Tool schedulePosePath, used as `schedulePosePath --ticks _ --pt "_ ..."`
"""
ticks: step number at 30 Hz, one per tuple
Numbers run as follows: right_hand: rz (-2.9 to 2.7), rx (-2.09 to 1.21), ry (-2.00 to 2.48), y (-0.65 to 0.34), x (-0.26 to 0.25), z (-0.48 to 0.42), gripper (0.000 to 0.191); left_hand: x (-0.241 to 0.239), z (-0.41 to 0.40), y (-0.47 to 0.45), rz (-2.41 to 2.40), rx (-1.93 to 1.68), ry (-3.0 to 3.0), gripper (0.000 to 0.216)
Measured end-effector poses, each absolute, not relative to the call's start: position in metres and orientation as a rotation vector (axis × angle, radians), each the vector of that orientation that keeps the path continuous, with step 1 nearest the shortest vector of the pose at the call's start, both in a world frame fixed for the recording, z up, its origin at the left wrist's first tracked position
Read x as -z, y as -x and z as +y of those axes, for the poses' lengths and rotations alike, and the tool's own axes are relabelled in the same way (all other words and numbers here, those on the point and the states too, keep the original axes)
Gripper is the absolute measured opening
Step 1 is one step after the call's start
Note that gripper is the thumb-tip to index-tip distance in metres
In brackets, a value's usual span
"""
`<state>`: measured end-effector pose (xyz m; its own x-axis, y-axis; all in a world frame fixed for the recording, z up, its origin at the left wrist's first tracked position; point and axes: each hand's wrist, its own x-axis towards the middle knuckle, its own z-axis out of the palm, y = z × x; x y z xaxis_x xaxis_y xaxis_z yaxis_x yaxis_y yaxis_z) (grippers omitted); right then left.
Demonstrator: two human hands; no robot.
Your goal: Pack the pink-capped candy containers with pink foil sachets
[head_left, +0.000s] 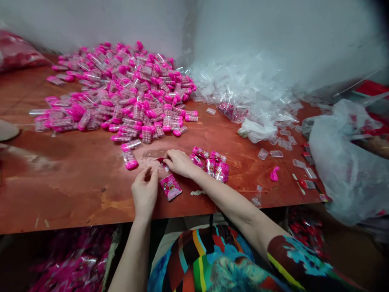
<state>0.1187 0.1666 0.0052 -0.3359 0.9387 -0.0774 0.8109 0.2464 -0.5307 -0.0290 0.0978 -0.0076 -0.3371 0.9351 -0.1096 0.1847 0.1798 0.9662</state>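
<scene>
My left hand (145,190) rests on the red-brown table (75,182), fingers curled and pinched on the edge of a clear flat sleeve (150,158) lying there. My right hand (180,162) is closed in a pinch at the same sleeve, with a small red-pink bit at its fingertips. A pink printed card (170,187) lies between my hands near the table edge. Just right of my right hand sits a small cluster of pink packets (212,162). A pink-capped clear case (130,159) lies left of my hands.
A big heap of pink-capped clear cases (121,89) fills the back left. A pile of clear plastic pieces (252,93) spreads at the back right. Loose clear lids (275,153), a pink cap (274,174) and a white plastic bag (343,162) lie at right.
</scene>
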Motion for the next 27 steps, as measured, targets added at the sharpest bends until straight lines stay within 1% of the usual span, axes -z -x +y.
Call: schedulePosePath --ticks 2,5,7,10,13,15,18,20,22,24,27 --pt "-2.113 -0.948 1.435 -0.117 -0.004 0.164 0.017 0.006 0.102 0.028 1.567 -1.199 -0.964 0.032" --pt "-1.732 -1.285 1.157 -0.105 0.001 0.159 0.013 -0.002 0.104 0.033 1.4 -1.123 -0.808 0.03" --pt "-1.6 -1.38 1.065 -0.092 0.003 0.156 0.017 -0.006 0.102 0.041 1.343 -1.121 -0.716 0.034" --pt "-1.69 -1.379 1.027 -0.071 0.002 0.157 0.019 -0.008 0.096 0.058 1.303 -1.131 -0.604 0.037" --pt "-1.975 -1.223 1.001 -0.054 -0.004 0.169 0.02 -0.008 0.09 0.078 1.336 -1.173 -0.512 0.041" --pt "-2.194 -0.972 0.987 -0.045 -0.007 0.182 0.027 -0.009 0.086 0.088 1.372 -1.241 -0.439 0.042" --pt "-2.548 -0.505 0.929 -0.033 -0.01 0.202 0.039 -0.012 0.08 0.095 1.369 -1.292 -0.342 0.04" --pt "-2.777 -0.297 0.797 -0.028 -0.01 0.209 0.039 -0.014 0.075 0.094 1.321 -1.271 -0.293 0.039" --pt "-2.926 -0.194 0.696 -0.027 -0.01 0.212 0.036 -0.016 0.07 0.09 1.269 -1.234 -0.265 0.036" --pt "-2.961 -0.165 0.734 -0.033 -0.012 0.212 0.032 -0.017 0.063 0.083 1.234 -1.203 -0.256 0.034" --pt "-2.874 -0.275 0.938 -0.054 -0.019 0.207 0.021 -0.019 0.051 0.068 1.201 -1.179 -0.253 0.034"
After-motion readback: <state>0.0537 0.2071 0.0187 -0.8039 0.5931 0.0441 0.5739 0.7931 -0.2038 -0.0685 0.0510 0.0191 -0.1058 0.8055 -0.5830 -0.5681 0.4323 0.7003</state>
